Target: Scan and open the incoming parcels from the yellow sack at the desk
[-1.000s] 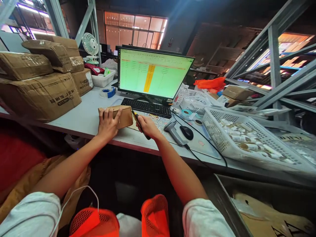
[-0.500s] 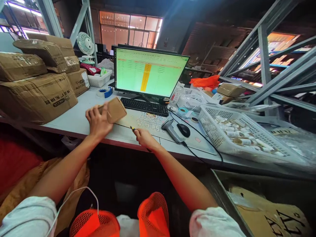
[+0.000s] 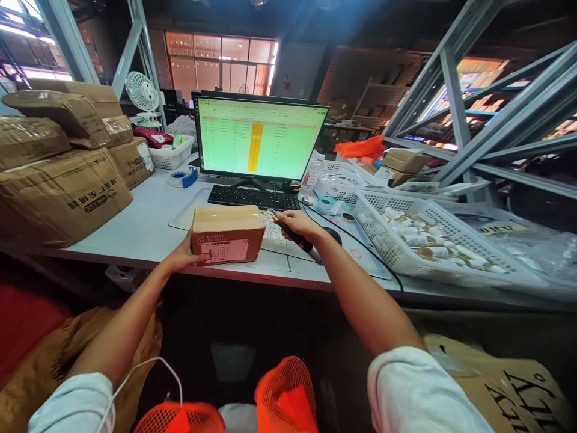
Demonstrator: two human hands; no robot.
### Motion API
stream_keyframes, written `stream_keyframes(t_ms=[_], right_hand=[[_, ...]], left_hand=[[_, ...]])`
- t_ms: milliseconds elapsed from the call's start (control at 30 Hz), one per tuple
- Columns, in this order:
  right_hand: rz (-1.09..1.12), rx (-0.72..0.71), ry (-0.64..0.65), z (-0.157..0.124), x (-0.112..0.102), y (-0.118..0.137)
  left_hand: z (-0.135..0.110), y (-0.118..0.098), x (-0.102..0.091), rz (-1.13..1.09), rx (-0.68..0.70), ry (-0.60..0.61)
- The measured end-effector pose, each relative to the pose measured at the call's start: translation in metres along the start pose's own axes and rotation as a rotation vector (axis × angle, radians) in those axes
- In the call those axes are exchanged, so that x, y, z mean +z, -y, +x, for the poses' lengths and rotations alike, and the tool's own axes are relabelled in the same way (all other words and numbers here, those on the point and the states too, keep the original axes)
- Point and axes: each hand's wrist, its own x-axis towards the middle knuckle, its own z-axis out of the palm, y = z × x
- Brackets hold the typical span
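Observation:
A small brown cardboard box with a white label on its near face stands on the white table near the front edge. My left hand grips its lower left corner, thumb across the front. My right hand is closed around a black-and-yellow utility knife, just right of the box and in front of the keyboard. The knife's tip points toward the box's right end.
A monitor with a green spreadsheet stands behind the keyboard. Stacked cardboard boxes fill the left side. A white basket of small tubes sits right, near a mouse. Tape rolls lie behind. Metal racking rises on the right.
My left hand turned the box over and set it down with the label facing me. My right hand moved with the knife from the table edge up to the box's right end.

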Motion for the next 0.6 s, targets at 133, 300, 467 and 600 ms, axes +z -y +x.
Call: stream_keyframes(t_ms=[133,300,467,600], right_hand=[[-0.044,-0.008,0.060,0.012,0.012,0.012],[-0.059,0.005,0.088,0.008,0.013,0.018],[0.050,0.004,0.149,-0.018,0.015,0.016],[0.061,-0.049,0.213,-0.042,0.017,0.007]], left_hand=[[0.002,0.001,-0.004,-0.041,-0.015,0.009],[0.002,0.011,-0.007,0.002,-0.009,-0.005],[0.002,0.014,-0.007,-0.005,-0.006,-0.002],[0.002,0.017,-0.006,-0.027,-0.003,-0.033]])
